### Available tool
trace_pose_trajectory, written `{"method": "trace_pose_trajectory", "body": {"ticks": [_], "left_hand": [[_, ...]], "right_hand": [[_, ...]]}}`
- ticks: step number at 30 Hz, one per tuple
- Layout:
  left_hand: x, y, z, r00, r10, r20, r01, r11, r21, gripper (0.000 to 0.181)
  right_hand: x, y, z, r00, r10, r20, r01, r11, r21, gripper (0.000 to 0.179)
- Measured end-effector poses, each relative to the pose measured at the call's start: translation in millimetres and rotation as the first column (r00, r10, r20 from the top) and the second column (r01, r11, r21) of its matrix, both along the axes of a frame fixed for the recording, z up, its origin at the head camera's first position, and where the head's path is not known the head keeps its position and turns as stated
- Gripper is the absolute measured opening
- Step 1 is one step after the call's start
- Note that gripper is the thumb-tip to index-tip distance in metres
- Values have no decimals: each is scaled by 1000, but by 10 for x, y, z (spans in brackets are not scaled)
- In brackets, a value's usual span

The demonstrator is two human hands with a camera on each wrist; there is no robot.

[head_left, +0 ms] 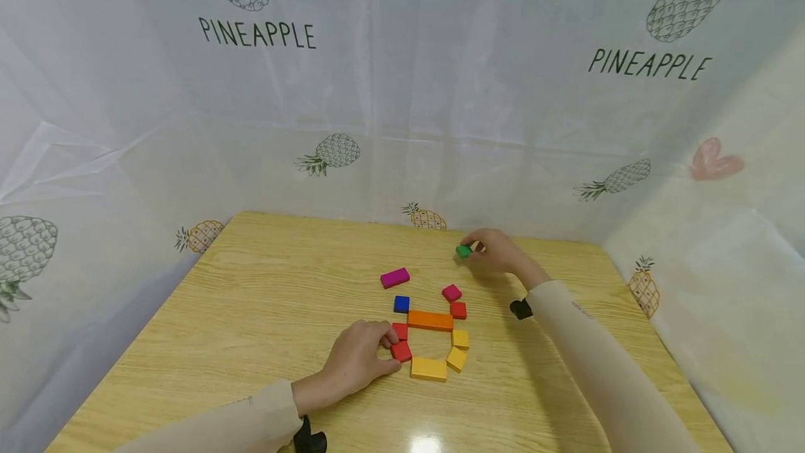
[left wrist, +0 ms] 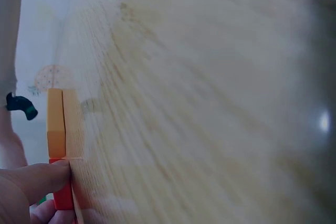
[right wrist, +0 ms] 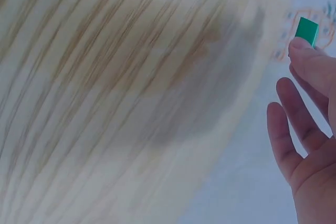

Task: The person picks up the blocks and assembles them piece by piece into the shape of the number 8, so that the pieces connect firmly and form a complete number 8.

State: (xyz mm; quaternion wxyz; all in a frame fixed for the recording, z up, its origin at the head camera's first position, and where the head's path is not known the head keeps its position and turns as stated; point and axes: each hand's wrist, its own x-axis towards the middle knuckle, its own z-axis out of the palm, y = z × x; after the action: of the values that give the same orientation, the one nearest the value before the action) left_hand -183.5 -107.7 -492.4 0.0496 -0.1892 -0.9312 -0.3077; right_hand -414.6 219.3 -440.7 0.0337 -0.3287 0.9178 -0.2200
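Observation:
My right hand (head_left: 497, 250) pinches a small green block (head_left: 464, 251) between thumb and fingertips near the table's back edge. In the right wrist view, the green block (right wrist: 306, 31) sticks out past the thumb, and two other fingers are spread apart. At the left side of a ring of blocks, my left hand (head_left: 357, 355) holds a red block (head_left: 401, 351) between thumb and fingers. A second red block (head_left: 400, 331) sits just behind it, partly covered by a fingertip. The left wrist view shows the thumb (left wrist: 50, 176) on the red block, beside a yellow block (left wrist: 55, 121).
An orange bar (head_left: 430, 321), a long yellow block (head_left: 429, 369) and two small yellow blocks (head_left: 460, 339) form the rest of the ring. Around its back lie a blue block (head_left: 402, 304), a red block (head_left: 458, 310), a pink block (head_left: 451, 293) and a purple block (head_left: 395, 278).

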Motion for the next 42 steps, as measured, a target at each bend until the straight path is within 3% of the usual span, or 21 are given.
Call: {"method": "trace_pose_trajectory", "body": {"ticks": [7,23,33,42], "left_hand": [[8,-14,-10,1000,-4,1,4,1000,9,30],[-5,4,5,1000,0,2,0,1000,-12,30],[-5,-10,28,1000,-1,1,1,1000,-15,30],[-15,-11,14,1000,-6,1,6,1000,-10,30]], "right_hand": [[117,-291,100,994,104,-27,-102,994,44,30],[537,-730,100,983,171,-62,-165,983,86,26],[571,-956,57,960,278,-40,-272,955,120,24],[587,-1105,9,965,258,46,-262,957,124,25]]}}
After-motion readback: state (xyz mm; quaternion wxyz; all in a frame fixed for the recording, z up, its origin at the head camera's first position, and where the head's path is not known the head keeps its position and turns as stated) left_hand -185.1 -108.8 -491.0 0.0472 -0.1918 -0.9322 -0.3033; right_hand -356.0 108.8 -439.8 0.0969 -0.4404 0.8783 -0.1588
